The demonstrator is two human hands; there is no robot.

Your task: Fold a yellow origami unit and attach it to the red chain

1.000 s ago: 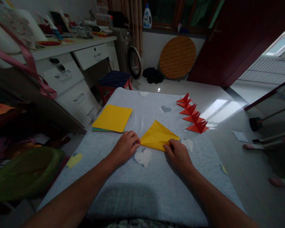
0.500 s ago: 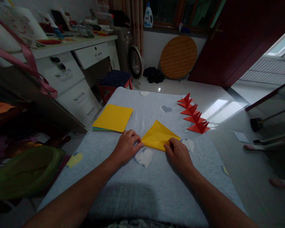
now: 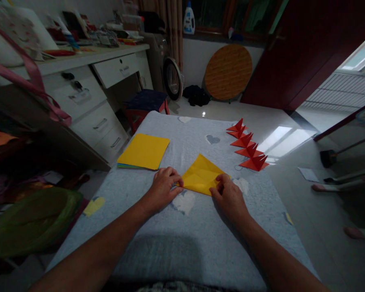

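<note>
Maybe the folded yellow paper could have slid and gone crooked, as it lay on a soft cloth, right of the paper stack and a bit nearer the person. The left hand had its thumb and fingertips closed on the left corner, where a hard tug might have bent the tip. The right hand touched the near right part, but I could not tell if it pinched. Uneven pushing might have made a wonky crease. The red paper shapes sat well right of the stack, so a bump seemed unlikely.
</note>
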